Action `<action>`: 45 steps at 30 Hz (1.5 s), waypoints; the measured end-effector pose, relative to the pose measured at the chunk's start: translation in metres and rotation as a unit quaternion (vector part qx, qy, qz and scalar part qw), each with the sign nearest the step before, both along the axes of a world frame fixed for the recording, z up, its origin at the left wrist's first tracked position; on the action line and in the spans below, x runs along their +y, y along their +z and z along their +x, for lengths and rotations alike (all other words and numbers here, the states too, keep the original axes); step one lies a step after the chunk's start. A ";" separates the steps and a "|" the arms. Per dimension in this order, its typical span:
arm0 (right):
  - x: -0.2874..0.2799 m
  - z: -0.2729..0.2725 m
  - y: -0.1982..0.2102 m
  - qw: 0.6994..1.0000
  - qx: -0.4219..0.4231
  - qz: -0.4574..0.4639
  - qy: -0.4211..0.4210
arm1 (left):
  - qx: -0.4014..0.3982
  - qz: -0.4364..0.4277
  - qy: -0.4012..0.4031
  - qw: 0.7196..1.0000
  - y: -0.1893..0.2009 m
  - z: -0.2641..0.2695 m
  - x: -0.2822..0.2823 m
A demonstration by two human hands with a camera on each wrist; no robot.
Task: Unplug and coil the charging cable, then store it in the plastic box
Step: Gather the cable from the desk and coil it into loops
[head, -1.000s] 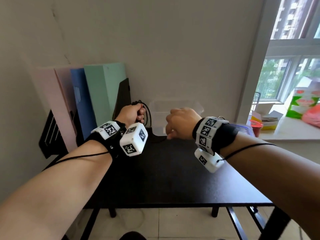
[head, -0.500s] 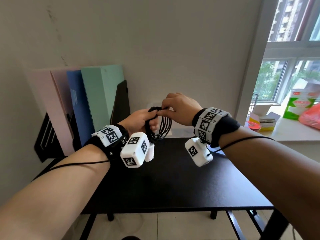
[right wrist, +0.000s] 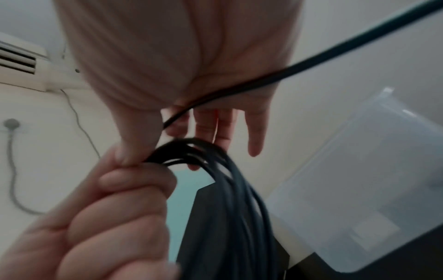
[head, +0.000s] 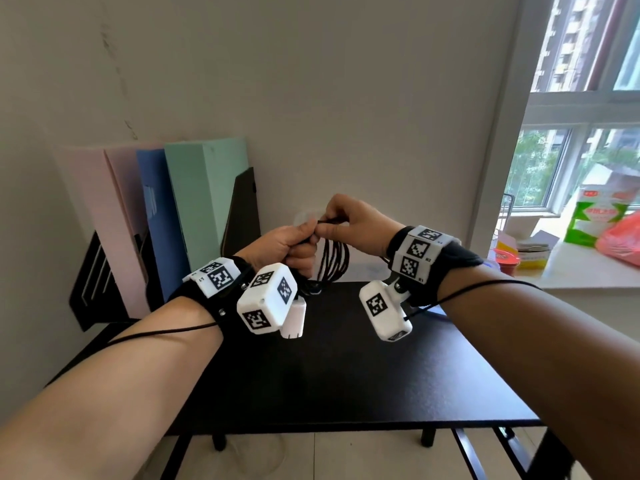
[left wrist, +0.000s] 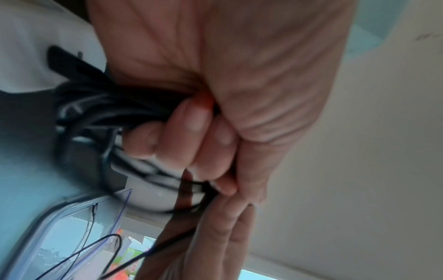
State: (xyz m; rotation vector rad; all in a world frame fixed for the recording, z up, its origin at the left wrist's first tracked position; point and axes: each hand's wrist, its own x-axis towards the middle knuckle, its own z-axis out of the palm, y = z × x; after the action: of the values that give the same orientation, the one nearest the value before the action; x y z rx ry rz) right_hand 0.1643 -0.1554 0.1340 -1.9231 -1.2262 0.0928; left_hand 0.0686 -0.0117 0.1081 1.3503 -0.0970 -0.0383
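Note:
The black charging cable (head: 334,263) is gathered into several loops that hang from my left hand (head: 287,244), held above the back of the black table (head: 346,358). Its fingers are curled tight round the bundle (left wrist: 107,106). A white charger block (head: 294,318) dangles under that wrist. My right hand (head: 356,223) meets the left one from the right and pinches a single strand at the top of the coil (right wrist: 235,189). The clear plastic box (right wrist: 371,208) stands by the wall, mostly hidden behind both hands in the head view.
Coloured file folders (head: 194,202) and a black stand lean against the wall at back left. A clear lid with a blue seal (left wrist: 72,227) lies on the table's right side. The windowsill on the right carries packets and tubs (head: 595,220).
The hands were apart near the box a second ago. They have risen and come together, and the right hand now pinches a strand at the coil held in the left.

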 end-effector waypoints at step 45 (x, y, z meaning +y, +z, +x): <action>-0.017 0.006 -0.036 0.843 -0.370 -0.371 -0.124 | -0.071 -0.180 0.291 0.937 0.015 0.016 0.040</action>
State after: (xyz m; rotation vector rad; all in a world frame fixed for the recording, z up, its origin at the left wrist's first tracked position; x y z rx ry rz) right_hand 0.1700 -0.1721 0.0975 -2.9551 -1.5461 -0.4143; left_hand 0.0849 0.0278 0.1231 0.9695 0.1720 0.5544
